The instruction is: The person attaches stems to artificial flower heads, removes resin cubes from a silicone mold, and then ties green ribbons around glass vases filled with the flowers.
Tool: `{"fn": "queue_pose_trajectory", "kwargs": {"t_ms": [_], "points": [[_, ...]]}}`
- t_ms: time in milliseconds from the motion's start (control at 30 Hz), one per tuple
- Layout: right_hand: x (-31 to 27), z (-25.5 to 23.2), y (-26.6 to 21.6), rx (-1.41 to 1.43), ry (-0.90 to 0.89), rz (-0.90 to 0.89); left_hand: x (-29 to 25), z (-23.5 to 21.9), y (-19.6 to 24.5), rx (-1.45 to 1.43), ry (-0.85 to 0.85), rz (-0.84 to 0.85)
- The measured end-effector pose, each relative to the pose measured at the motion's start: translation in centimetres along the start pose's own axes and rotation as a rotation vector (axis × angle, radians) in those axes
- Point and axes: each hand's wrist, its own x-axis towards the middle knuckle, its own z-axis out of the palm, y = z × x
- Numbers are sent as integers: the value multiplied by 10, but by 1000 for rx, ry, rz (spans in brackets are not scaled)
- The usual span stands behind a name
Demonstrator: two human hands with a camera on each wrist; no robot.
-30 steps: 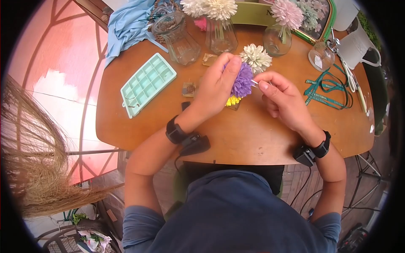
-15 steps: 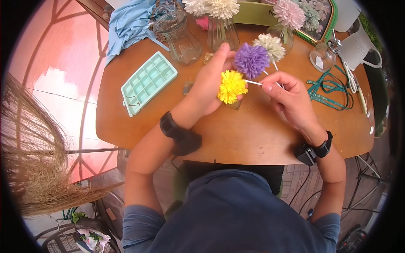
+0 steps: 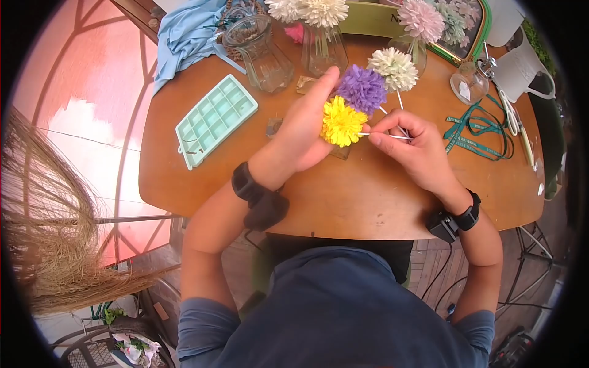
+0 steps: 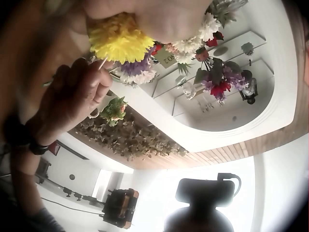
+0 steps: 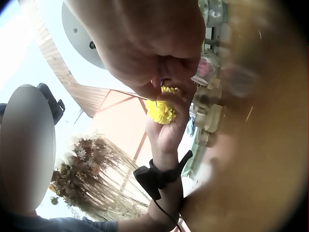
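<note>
My right hand (image 3: 417, 147) pinches thin white stems of artificial flowers between thumb and fingers. At the stems' other ends are a yellow flower (image 3: 342, 121), a purple flower (image 3: 362, 89) and a white flower (image 3: 393, 69), fanned out from near to far. My left hand (image 3: 300, 126) lies behind the yellow and purple heads with its thumb straight up; most of its fingers are hidden behind them. In the left wrist view, the yellow flower (image 4: 120, 38) overlaps the left palm, and the right hand (image 4: 72, 96) holds its stem below.
A mint-green compartment tray (image 3: 215, 119) lies left on the wooden table (image 3: 380, 202). Glass vases, one empty (image 3: 264, 58), line the back near a blue cloth (image 3: 190, 37). Green ribbon (image 3: 475, 132), scissors (image 3: 512, 116) and a white pitcher (image 3: 518, 67) are at right.
The yellow flower has come out from behind the purple one, and the purple and white heads have shifted up and right. The left hand has turned, exposing the heads; the right hand still pinches stems.
</note>
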Motion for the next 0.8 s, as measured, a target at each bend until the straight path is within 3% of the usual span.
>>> {"fn": "queue_pose_trajectory", "kwargs": {"t_ms": [233,400,533,633,800], "points": [[3,-5,5,-45,125,-101,-3,15,-1,-15,34,-4],[7,-7,4,51,170,-131,-6,6,-3,147,-198,-97],[9,-15,6,-76,185,-127,-8,5,2,290,-329,-181],[10,-17,8,-100,213,-121,-11,11,3,319,-293,-164],[8,-21,-4,80,287,-103,-6,9,2,259,-61,23]]}}
